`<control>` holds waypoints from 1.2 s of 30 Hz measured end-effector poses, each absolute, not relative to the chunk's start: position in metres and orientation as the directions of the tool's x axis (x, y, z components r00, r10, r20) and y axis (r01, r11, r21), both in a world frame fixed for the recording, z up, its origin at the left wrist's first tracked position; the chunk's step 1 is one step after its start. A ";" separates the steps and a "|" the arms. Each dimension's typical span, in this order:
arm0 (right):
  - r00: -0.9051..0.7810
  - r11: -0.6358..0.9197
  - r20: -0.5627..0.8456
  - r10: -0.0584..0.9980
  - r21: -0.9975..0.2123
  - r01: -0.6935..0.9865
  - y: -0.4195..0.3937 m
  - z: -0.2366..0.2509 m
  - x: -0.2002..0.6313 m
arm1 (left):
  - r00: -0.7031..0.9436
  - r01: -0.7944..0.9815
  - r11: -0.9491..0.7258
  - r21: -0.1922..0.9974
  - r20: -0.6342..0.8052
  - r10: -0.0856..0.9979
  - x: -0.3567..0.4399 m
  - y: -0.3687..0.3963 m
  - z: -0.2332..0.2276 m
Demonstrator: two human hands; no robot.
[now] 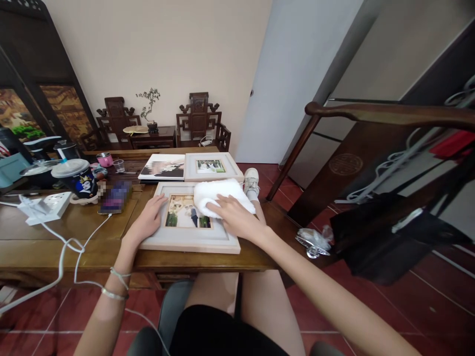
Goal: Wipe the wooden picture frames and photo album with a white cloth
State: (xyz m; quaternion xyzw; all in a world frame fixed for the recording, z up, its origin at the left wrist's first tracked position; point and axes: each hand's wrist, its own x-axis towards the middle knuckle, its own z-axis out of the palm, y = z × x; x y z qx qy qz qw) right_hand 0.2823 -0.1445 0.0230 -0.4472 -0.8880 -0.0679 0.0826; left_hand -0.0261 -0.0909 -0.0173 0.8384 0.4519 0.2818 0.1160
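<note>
A pale picture frame (148, 240) with a wedding photo (181, 212) behind its mat lies face up at the table's front edge. My left hand (149, 217) rests flat on its left side, fingers stretched toward the far corner and holding nothing. On the frame's right part, my right hand (235, 215) grips a folded white cloth (215, 189), fingers pressed into it. The cloth covers the upper right of the frame and a bit of the photo's edge. Some of my right fingers are hidden in its folds.
Behind lie a second framed photo (230, 170) and a photo album (163, 170). To the left are a lidded cup (79, 180), a phone (116, 198), a white power strip (50, 205) and loose cables. A wooden chair (371, 116) stands at the right.
</note>
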 end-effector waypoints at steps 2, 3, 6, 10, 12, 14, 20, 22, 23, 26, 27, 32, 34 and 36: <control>-0.599 0.603 0.184 0.779 0.043 0.797 -0.165 0.031 0.280 | 0.413 0.695 -0.558 0.453 0.383 0.826 -0.027 -0.091 -0.018; -0.600 0.605 0.171 0.782 0.029 0.796 -0.172 0.035 0.279 | 0.410 0.695 -0.558 0.454 0.387 0.826 -0.026 -0.091 -0.018; -0.543 0.557 0.191 0.818 -0.027 0.830 -0.178 0.046 0.277 | 0.415 0.688 -0.562 0.459 0.386 0.824 -0.022 -0.093 -0.020; -0.406 0.434 0.345 0.846 -0.005 0.901 -0.143 0.042 0.278 | 0.422 0.697 -0.569 0.436 0.392 0.817 -0.015 -0.100 -0.024; -0.401 0.418 0.356 0.844 0.032 0.908 -0.120 0.033 0.277 | 0.414 0.714 -0.556 0.426 0.384 0.826 -0.012 -0.104 -0.026; -0.425 0.429 0.315 0.849 0.061 0.901 -0.102 0.024 0.277 | 0.395 0.733 -0.527 0.431 0.362 0.845 -0.010 -0.107 -0.026; -0.531 0.511 0.210 0.821 0.143 0.848 -0.121 0.014 0.275 | 0.363 0.765 -0.472 0.438 0.313 0.878 -0.009 -0.108 -0.023; -0.567 0.551 0.172 0.806 0.132 0.824 -0.144 0.020 0.276 | 0.366 0.770 -0.476 0.425 0.317 0.875 -0.009 -0.104 -0.024; -0.580 0.568 0.152 0.800 0.116 0.815 -0.157 0.026 0.276 | 0.372 0.772 -0.482 0.416 0.319 0.872 -0.010 -0.103 -0.024; -0.603 0.602 0.084 0.793 0.046 0.797 -0.194 0.043 0.277 | 0.390 0.772 -0.496 0.396 0.322 0.863 -0.010 -0.098 -0.026; -0.607 0.607 0.064 0.792 0.020 0.794 -0.204 0.048 0.276 | 0.391 0.772 -0.499 0.395 0.323 0.862 -0.011 -0.097 -0.027; -0.587 0.594 0.088 0.804 -0.079 0.801 -0.216 0.052 0.272 | 0.401 0.770 -0.522 0.367 0.358 0.843 -0.014 -0.091 -0.031; -0.543 0.561 0.158 0.825 -0.108 0.821 -0.198 0.044 0.273 | 0.415 0.767 -0.541 0.344 0.377 0.828 -0.016 -0.087 -0.033; -0.485 0.518 0.226 0.845 -0.123 0.847 -0.171 0.034 0.276 | 0.431 0.761 -0.558 0.329 0.385 0.816 -0.017 -0.083 -0.035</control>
